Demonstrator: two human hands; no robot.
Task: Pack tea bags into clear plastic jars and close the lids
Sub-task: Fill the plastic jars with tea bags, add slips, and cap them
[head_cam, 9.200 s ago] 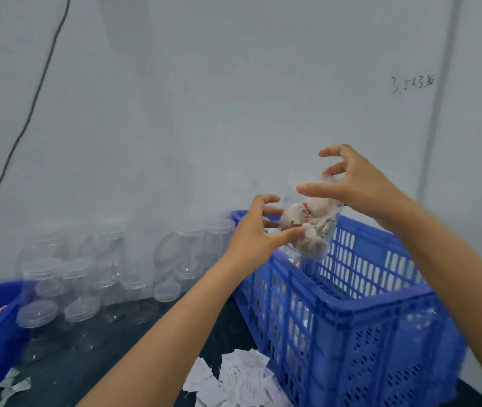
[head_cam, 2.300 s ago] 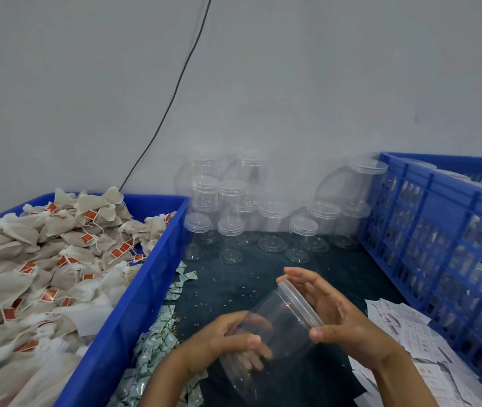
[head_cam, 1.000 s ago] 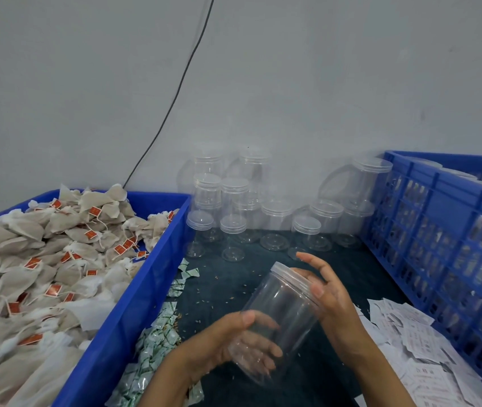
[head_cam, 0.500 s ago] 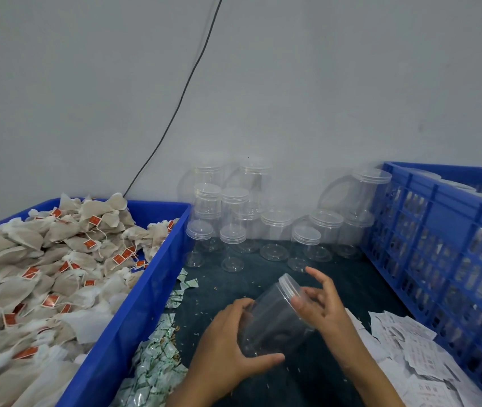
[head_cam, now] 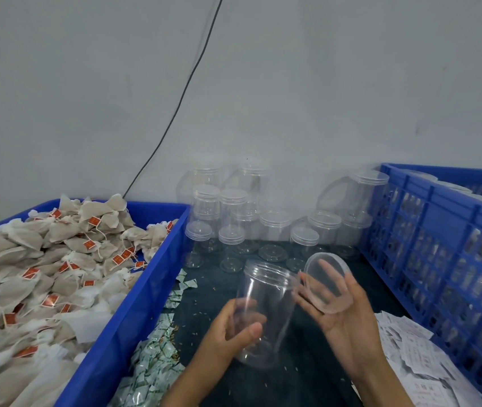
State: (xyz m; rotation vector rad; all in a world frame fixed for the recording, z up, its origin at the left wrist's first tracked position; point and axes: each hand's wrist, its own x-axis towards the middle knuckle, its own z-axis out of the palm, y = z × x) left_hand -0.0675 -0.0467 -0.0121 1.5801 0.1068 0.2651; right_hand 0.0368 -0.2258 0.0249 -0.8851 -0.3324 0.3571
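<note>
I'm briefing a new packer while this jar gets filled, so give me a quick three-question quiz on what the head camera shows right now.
1. True or false: the lid is screwed onto the jar that the left hand holds.
2. Which bin holds the loose tea bags? A) the solid blue bin at the left B) the slatted blue crate at the right C) neither
3. Fill in: the right hand holds the ____.

Key: 1. False: the lid is off, beside the jar's open mouth, and the jar is empty. 2. A. 3. lid.
</note>
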